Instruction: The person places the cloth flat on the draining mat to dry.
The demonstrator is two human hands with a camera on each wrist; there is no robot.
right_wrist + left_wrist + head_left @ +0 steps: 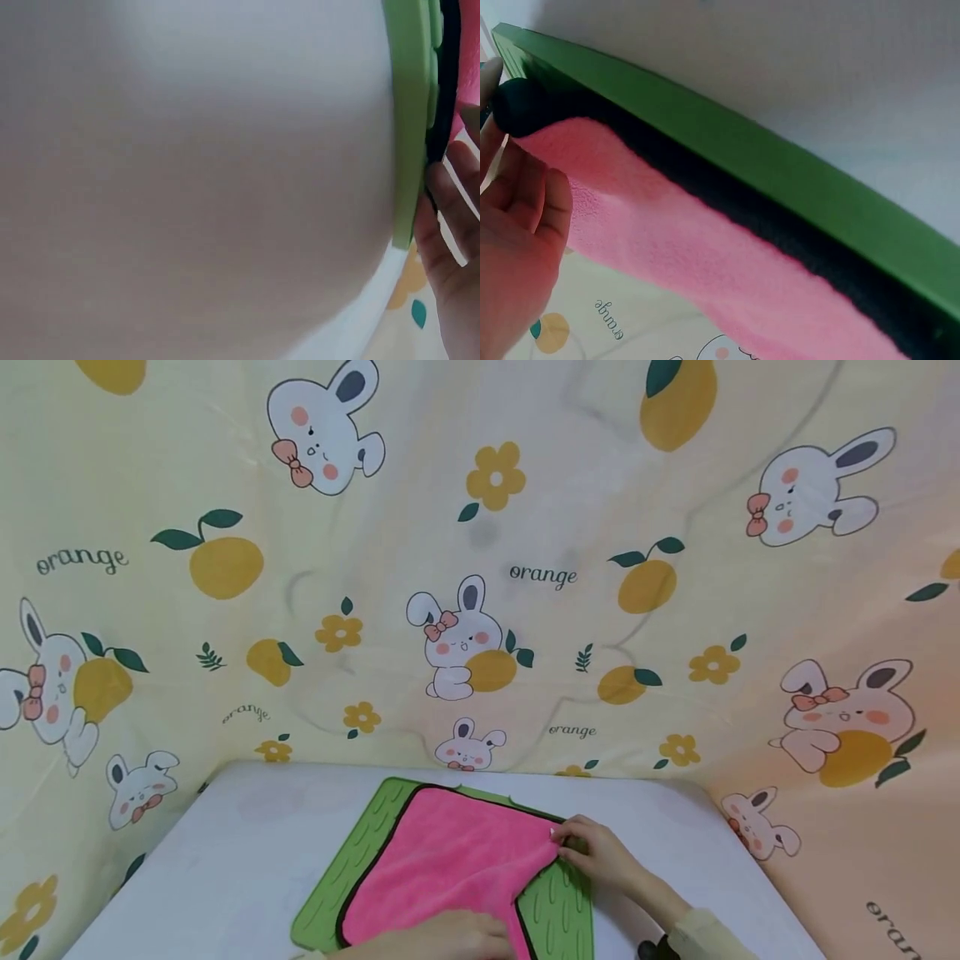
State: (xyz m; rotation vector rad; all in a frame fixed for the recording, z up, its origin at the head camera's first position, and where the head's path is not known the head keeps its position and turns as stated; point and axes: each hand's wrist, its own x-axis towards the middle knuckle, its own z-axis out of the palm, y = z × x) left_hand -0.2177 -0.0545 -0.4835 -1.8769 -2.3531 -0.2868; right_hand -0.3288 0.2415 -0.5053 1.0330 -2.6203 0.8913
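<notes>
A pink plush cloth [442, 852] with black edging lies spread over a green board [352, 852] whose surface has small raised strokes. At the cloth's right corner, my right hand [603, 856] pinches the edge between thumb and fingers. My left hand [453, 935] is at the near side, low in the head view, over the cloth. Up close in the left wrist view, the left fingers [529, 187] hold the black edging [521, 105], which bends up there beside the board's rim. The left fingertips are partly cut off by that frame.
The board rests on a white table [225, 843]. Behind and at both sides hangs a cream curtain [405, 527] printed with rabbits, oranges and flowers. A small black object [658, 950] sits by the right sleeve [708, 935].
</notes>
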